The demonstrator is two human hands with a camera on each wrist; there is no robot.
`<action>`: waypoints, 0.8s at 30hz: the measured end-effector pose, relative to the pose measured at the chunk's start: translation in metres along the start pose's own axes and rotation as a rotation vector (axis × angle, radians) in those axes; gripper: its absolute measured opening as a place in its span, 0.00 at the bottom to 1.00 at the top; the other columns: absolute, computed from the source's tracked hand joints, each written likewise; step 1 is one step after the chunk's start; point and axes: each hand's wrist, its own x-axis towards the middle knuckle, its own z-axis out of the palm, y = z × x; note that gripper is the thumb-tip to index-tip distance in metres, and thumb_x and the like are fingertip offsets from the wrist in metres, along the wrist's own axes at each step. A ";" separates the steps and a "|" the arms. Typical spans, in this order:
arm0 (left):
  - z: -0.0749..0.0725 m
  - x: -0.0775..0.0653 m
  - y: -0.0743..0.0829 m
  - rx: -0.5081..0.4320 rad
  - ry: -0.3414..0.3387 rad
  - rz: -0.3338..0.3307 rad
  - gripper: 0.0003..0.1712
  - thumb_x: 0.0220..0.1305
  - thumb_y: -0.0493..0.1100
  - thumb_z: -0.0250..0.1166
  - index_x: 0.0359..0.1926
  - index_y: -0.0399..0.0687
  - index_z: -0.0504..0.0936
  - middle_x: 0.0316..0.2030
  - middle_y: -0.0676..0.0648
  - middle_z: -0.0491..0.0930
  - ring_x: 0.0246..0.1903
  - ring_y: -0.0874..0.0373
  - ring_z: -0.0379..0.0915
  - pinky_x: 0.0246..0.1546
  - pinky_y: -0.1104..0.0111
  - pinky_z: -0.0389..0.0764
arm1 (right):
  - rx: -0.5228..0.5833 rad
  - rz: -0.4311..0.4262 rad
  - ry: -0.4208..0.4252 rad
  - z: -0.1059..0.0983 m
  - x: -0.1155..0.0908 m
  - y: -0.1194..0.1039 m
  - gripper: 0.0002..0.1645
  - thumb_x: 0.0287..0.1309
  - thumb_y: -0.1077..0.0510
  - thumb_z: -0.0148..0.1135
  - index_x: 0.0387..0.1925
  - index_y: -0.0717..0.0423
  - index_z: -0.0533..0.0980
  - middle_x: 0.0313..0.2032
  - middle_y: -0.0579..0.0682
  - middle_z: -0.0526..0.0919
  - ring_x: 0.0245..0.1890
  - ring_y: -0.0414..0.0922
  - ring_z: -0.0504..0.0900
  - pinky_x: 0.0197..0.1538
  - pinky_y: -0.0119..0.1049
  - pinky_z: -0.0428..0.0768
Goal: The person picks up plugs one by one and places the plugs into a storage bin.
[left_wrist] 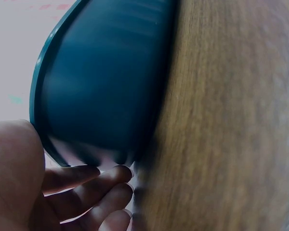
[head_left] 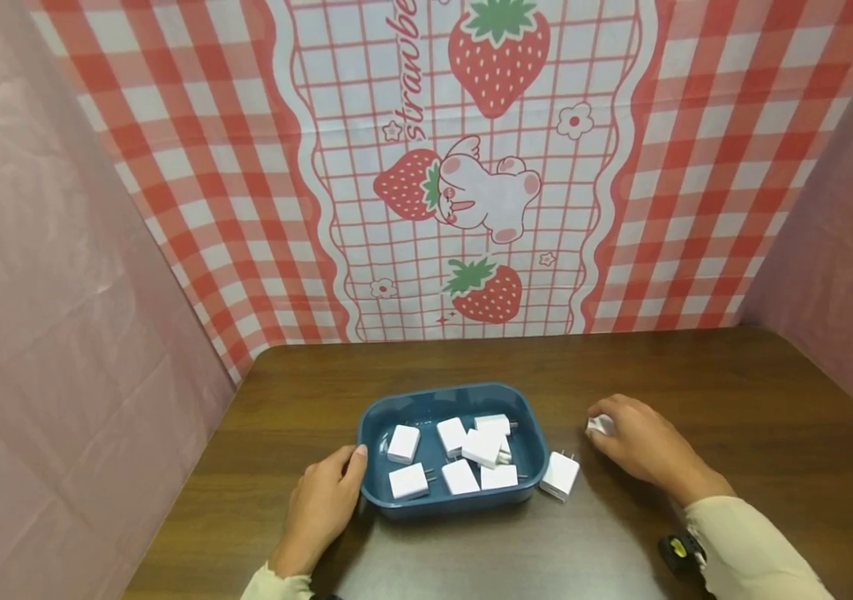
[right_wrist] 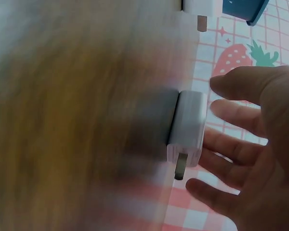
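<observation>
My left hand (head_left: pixel 325 504) grips the left end of a dark blue plastic tray (head_left: pixel 456 502), its thumb at the rim and its fingertips against the outer wall. That tray (left_wrist: pixel 106 72) fills much of the left wrist view. Several white plug-in chargers lie inside, some overlapping, among them one charger (head_left: pixel 403 443) at the left. My right hand (head_left: pixel 640 442) is around another white charger (head_left: pixel 601 424) on the table, right of the tray. In the right wrist view, this charger (right_wrist: pixel 189 122) rests on the wood, prongs showing, with the spread fingers (right_wrist: pixel 236 120) beside it.
One more charger (head_left: pixel 561 476) lies on the brown wooden table (head_left: pixel 306 375) by the tray's right end. A black strap device (head_left: pixel 677 552) sits at the right wrist. Behind the table hangs a checked strawberry cloth (head_left: pixel 591 283); pink fabric (head_left: pixel 74 333) covers the sides.
</observation>
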 end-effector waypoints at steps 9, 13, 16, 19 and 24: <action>-0.001 -0.005 -0.003 -0.002 -0.016 -0.008 0.20 0.76 0.58 0.52 0.48 0.58 0.87 0.42 0.49 0.87 0.42 0.45 0.84 0.37 0.45 0.77 | -0.054 0.047 -0.079 0.005 0.005 -0.005 0.14 0.54 0.56 0.72 0.43 0.55 0.82 0.43 0.56 0.84 0.44 0.58 0.83 0.45 0.60 0.77; -0.001 -0.004 -0.004 -0.005 -0.009 -0.005 0.19 0.75 0.59 0.53 0.47 0.58 0.87 0.41 0.50 0.87 0.41 0.46 0.84 0.37 0.46 0.77 | -0.095 0.029 -0.068 0.004 0.004 -0.004 0.14 0.52 0.58 0.72 0.43 0.52 0.81 0.39 0.52 0.84 0.37 0.53 0.83 0.39 0.56 0.78; -0.001 -0.001 -0.004 -0.006 -0.006 -0.006 0.19 0.75 0.59 0.53 0.47 0.59 0.87 0.41 0.51 0.86 0.41 0.47 0.84 0.38 0.47 0.77 | -0.119 0.027 -0.065 0.003 0.002 -0.003 0.16 0.51 0.58 0.72 0.43 0.50 0.80 0.36 0.50 0.84 0.33 0.49 0.81 0.34 0.54 0.77; -0.001 0.001 -0.004 -0.003 -0.004 -0.009 0.18 0.75 0.58 0.53 0.46 0.59 0.87 0.40 0.51 0.86 0.41 0.47 0.84 0.37 0.47 0.77 | -0.137 0.023 -0.060 0.001 0.001 -0.002 0.17 0.51 0.58 0.73 0.44 0.50 0.80 0.37 0.51 0.84 0.32 0.49 0.81 0.33 0.53 0.77; -0.002 0.002 -0.003 0.003 0.000 -0.006 0.18 0.75 0.58 0.53 0.44 0.59 0.87 0.38 0.51 0.86 0.40 0.47 0.84 0.35 0.47 0.76 | -0.169 0.022 -0.072 -0.001 0.002 -0.001 0.20 0.51 0.56 0.73 0.48 0.52 0.81 0.39 0.54 0.83 0.36 0.52 0.81 0.34 0.55 0.77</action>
